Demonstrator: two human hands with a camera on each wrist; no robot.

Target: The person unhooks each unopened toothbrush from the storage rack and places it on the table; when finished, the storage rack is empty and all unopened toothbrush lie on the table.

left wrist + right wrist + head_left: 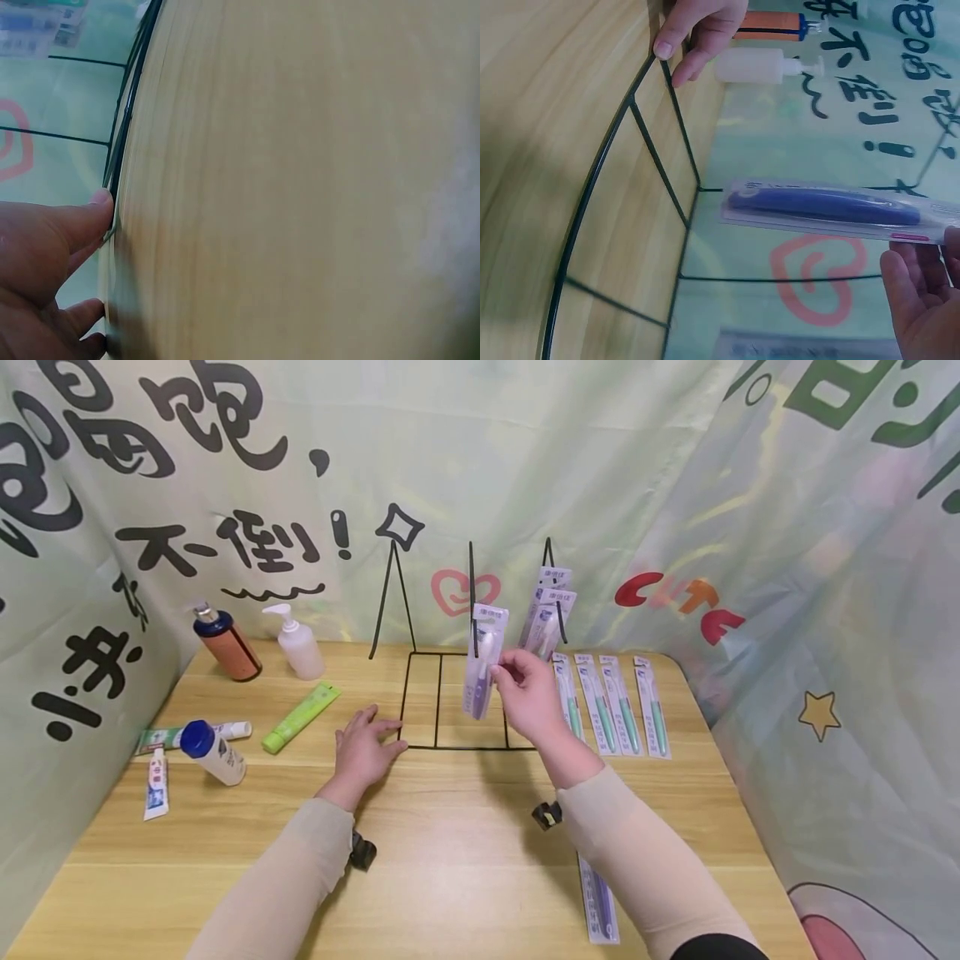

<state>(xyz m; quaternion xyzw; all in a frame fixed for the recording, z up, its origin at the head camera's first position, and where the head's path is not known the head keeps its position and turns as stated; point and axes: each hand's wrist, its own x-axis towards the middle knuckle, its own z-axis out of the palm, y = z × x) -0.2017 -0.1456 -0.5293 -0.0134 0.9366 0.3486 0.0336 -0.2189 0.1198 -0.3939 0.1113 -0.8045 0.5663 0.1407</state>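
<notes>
From the head we look forward and down across the table [465, 827]; at the wrists we sit closer, turned sideways — up points left in the left view, right in the right. All three share the wire rack [465, 748] and pink heart [28, 154].

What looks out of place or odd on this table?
One packaged purple toothbrush lies alone on the near side of the table, partly hidden by the right sleeve, away from the green toothbrushes. The right hand holds a similar one. Nothing appears spilled or damaged.
</notes>
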